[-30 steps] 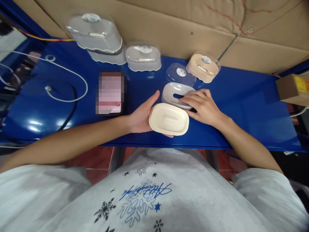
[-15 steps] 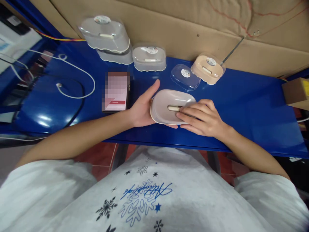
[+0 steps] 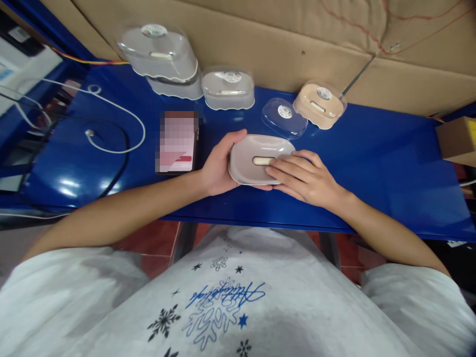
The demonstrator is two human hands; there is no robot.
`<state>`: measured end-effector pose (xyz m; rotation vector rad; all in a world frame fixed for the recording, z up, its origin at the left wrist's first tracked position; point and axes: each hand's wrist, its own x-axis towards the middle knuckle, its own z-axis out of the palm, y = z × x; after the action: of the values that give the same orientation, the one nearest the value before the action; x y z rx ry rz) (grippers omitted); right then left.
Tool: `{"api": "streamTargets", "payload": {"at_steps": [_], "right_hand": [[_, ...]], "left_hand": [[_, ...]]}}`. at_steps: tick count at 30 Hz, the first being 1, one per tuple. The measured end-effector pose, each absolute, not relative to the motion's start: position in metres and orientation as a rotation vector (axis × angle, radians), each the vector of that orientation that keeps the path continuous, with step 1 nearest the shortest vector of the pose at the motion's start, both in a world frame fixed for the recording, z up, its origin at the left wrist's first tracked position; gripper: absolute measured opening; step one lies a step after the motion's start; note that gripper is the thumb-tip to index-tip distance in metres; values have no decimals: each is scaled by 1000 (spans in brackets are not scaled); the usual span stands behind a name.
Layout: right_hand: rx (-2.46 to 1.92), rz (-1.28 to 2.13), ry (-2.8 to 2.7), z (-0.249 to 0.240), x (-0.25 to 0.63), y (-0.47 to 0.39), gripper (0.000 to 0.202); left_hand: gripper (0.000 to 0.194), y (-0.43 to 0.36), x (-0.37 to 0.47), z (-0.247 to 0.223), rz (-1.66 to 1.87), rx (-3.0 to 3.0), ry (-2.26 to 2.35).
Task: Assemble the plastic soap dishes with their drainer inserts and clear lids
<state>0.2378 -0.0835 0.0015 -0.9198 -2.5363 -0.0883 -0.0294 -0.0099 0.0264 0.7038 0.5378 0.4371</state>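
A grey oval box (image 3: 245, 148) with a cream bar in a slot on its top is held above the blue table. My left hand (image 3: 220, 168) grips its left end, thumb along the far edge and fingers underneath. On the right end lies my right hand (image 3: 310, 179), its fingertips on the top beside the cream bar. Just beyond the box, a clear lid (image 3: 275, 116) with a round sticker rests on the table, touching a peach box (image 3: 323, 114) under a clear cover.
Along the back of the blue table (image 3: 372, 173) stand a grey covered box (image 3: 228, 94) and two stacked grey boxes (image 3: 159, 59). A phone (image 3: 177, 144) lies left of my left hand. White and black cables (image 3: 139, 116) loop at the left. A cardboard box (image 3: 454, 141) sits far right.
The grey box has shifted slightly left and away from me, with both hands on it. My left thumb has come down against its far edge.
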Motion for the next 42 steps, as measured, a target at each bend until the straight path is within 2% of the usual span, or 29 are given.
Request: {"api": "streamTargets", "payload": {"at_steps": [4, 9, 13, 17, 19, 22, 26, 31, 33, 37, 42], "right_hand": [[-936, 30, -2339, -4, 248, -68, 62], [-1397, 61, -2162, -18, 270, -42, 64], [-1559, 12, -2144, -23, 275, -37, 68], [-1645, 13, -2084, -22, 274, -38, 83], [-1623, 63, -2068, -22, 275, -37, 83], [-1529, 166, -1999, -21, 275, -36, 67], [-1340, 365, -1866, -14, 268, -45, 59], [-1014, 238, -2177, -5, 256, -62, 68], [-934, 192, -2254, -4, 253, -64, 74], [-842, 169, -2270, -7, 250, -65, 81], [-937, 235, -2288, -8, 251, -67, 78]], "left_hand": [[49, -5, -29, 24, 457, 745, 605], [37, -4, -26, 20, 473, 736, 784], [37, -8, -23, 22, 456, 741, 836], [40, -9, -22, 24, 448, 757, 835], [41, -8, -21, 23, 443, 750, 822], [41, -4, -21, 21, 473, 707, 811], [49, 3, -22, 20, 494, 645, 789], [76, 9, -24, 21, 448, 722, 672], [82, 9, -25, 20, 430, 754, 651], [83, 9, -26, 17, 380, 800, 619], [81, 8, -28, 19, 394, 861, 623]]}}
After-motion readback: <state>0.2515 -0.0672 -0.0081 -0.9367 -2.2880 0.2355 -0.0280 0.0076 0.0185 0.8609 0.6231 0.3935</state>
